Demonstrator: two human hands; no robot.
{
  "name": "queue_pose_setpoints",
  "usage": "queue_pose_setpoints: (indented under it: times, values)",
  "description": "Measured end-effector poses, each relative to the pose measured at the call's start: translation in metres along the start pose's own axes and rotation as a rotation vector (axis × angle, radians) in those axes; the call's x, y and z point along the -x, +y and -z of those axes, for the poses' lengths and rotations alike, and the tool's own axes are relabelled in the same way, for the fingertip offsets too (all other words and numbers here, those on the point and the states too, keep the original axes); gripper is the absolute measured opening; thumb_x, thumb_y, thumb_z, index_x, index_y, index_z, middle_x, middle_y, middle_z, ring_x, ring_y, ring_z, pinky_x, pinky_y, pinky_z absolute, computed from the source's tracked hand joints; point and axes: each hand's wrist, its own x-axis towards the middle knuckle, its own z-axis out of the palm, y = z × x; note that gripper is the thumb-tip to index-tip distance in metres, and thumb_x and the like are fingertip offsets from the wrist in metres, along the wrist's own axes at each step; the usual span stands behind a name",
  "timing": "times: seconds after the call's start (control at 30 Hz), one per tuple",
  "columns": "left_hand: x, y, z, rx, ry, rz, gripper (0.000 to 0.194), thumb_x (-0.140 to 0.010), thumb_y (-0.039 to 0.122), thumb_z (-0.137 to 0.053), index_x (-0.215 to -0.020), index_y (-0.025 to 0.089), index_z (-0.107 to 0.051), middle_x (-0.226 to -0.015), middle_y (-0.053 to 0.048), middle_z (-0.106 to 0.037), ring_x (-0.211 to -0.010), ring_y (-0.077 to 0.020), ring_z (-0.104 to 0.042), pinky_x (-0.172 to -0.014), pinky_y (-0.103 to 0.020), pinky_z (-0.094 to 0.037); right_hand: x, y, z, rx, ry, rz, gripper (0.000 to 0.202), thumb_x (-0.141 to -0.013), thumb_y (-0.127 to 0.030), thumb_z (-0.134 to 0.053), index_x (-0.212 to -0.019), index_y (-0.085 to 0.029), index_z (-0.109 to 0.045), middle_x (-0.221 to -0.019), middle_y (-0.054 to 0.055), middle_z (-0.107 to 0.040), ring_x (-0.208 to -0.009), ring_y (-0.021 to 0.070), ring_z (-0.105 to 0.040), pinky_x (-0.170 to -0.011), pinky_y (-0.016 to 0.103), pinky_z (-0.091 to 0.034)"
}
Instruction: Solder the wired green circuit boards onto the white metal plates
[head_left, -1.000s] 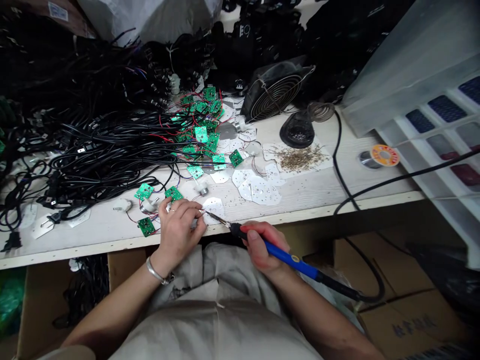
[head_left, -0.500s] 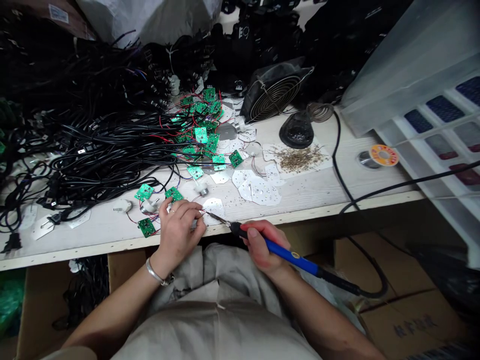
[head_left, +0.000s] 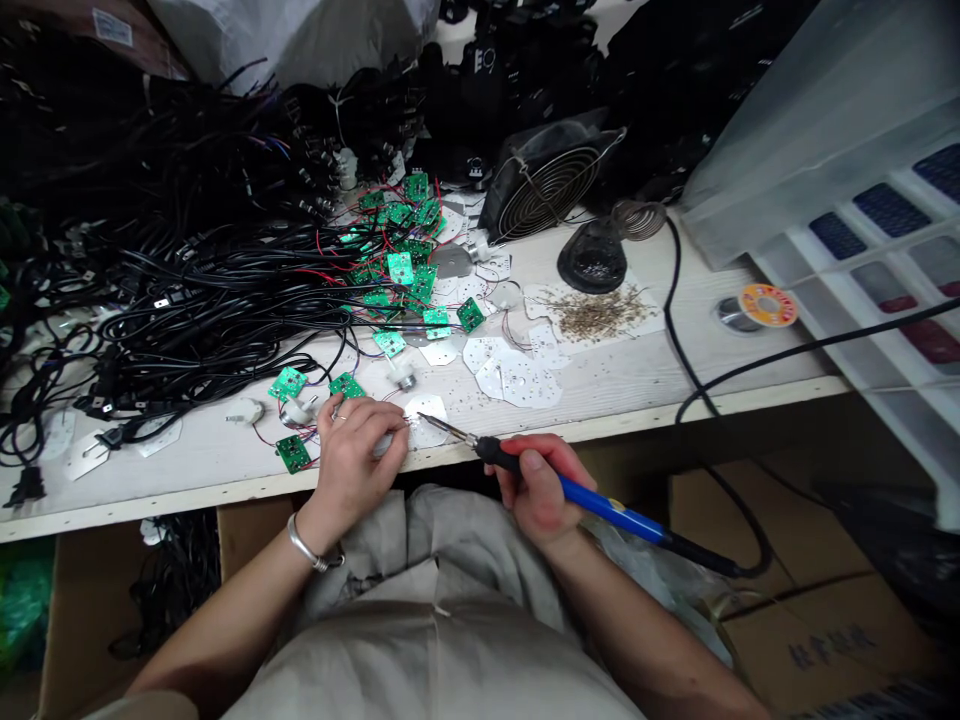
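Observation:
My right hand [head_left: 541, 485] is wrapped round the blue handle of a soldering iron [head_left: 611, 512]. Its metal tip points left, over a white plate [head_left: 429, 418] near the bench's front edge. My left hand [head_left: 361, 445] rests at that plate's left side, fingers curled and pressed together; what they hold is hidden beneath them. Left of this hand lie green circuit boards, one [head_left: 292, 454] near the bench edge and another [head_left: 347, 386] just beyond the knuckles. A small white motor [head_left: 300, 410] with thin wires sits between them. Another small motor [head_left: 401, 374] lies beyond the fingers.
Black cables [head_left: 187, 310] and several more boards [head_left: 409, 268] cover the left and middle bench. A fan [head_left: 555, 190], an iron stand [head_left: 592, 262], brown scraps [head_left: 600, 315] and a solder spool [head_left: 765, 306] stand to the right. The iron's cord [head_left: 679, 300] loops over the bench edge.
My right hand has drawn the soldering iron slightly right, taking its tip away from my left fingertips. My left hand has stayed nearly in place, its fingers a little more bunched.

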Motion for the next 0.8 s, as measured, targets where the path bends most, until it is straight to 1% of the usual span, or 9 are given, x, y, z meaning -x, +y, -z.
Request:
queue_pose_setpoints:
  times: [0.07,0.17,0.23,0.4,0.57,0.7,0.8]
  values:
    - [-0.0004,0.0001,0.0008,-0.002,-0.013,-0.002,0.01,-0.086,0.021,-0.058,-0.078,0.023,-0.063,-0.091,0.0,-0.073,-0.092,-0.02,-0.063,-0.102,-0.05,-0.028,-0.0006,-0.002,-0.0001,-0.013,0.0,-0.027,0.028,-0.088,-0.045,-0.056,-0.079,-0.02,-0.065,-0.046,-0.004,-0.058,-0.031,0.0103,-0.047,-0.031,0.021,-0.037]
    - [-0.0004,0.0002,0.0005,-0.045,-0.029,-0.022,0.01,-0.084,0.019,-0.058,-0.076,0.023,-0.063,-0.093,-0.001,-0.072,-0.092,-0.0206,-0.062,-0.102,-0.05,-0.028,0.001,-0.0059,0.0,0.072,0.027,-0.095,0.029,-0.085,-0.047,-0.06,-0.078,-0.02,-0.066,-0.051,-0.002,-0.061,-0.035,0.0112,-0.052,-0.032,0.021,-0.038]
    - [-0.0002,0.0,-0.0003,-0.061,-0.039,-0.029,0.01,-0.083,0.018,-0.058,-0.075,0.022,-0.063,-0.093,-0.001,-0.072,-0.092,-0.0204,-0.062,-0.103,-0.05,-0.028,0.0022,-0.0079,0.0005,0.136,0.023,-0.107,0.029,-0.085,-0.047,-0.06,-0.077,-0.02,-0.067,-0.053,-0.001,-0.062,-0.04,0.0123,-0.056,-0.034,0.021,-0.04]
    - [-0.0002,-0.0013,-0.0018,-0.072,-0.034,-0.05,0.01,-0.084,0.018,-0.058,-0.075,0.022,-0.061,-0.093,-0.001,-0.072,-0.092,-0.0204,-0.062,-0.101,-0.05,-0.029,0.0002,-0.0091,0.0026,0.237,-0.069,-0.043,0.029,-0.088,-0.046,-0.057,-0.077,-0.021,-0.068,-0.053,-0.001,-0.062,-0.046,0.0146,-0.06,-0.038,0.023,-0.044]
    - [-0.0006,-0.0018,-0.0024,-0.075,-0.036,-0.045,0.01,-0.082,0.017,-0.059,-0.074,0.022,-0.061,-0.093,-0.001,-0.072,-0.092,-0.0202,-0.062,-0.102,-0.049,-0.029,-0.0019,-0.0078,0.0017,0.228,-0.087,-0.023,0.026,-0.088,-0.044,-0.057,-0.079,-0.022,-0.069,-0.056,-0.001,-0.063,-0.05,0.0149,-0.061,-0.04,0.024,-0.044]
    - [-0.0006,-0.0014,-0.0025,-0.073,-0.035,-0.036,0.01,-0.083,0.017,-0.058,-0.074,0.022,-0.061,-0.092,-0.001,-0.072,-0.091,-0.02,-0.062,-0.101,-0.048,-0.03,-0.0022,-0.006,0.0009,0.233,-0.093,0.023,0.025,-0.088,-0.044,-0.059,-0.078,-0.023,-0.07,-0.057,-0.001,-0.064,-0.054,0.0154,-0.062,-0.042,0.024,-0.044]
    - [-0.0007,-0.0009,-0.0027,-0.078,-0.025,-0.046,0.011,-0.083,0.017,-0.058,-0.074,0.022,-0.06,-0.091,-0.001,-0.072,-0.09,-0.0198,-0.062,-0.1,-0.048,-0.03,-0.0028,-0.0057,0.0011,0.253,-0.096,0.009,0.027,-0.088,-0.045,-0.058,-0.078,-0.023,-0.07,-0.058,0.0,-0.064,-0.057,0.0163,-0.064,-0.042,0.024,-0.044]
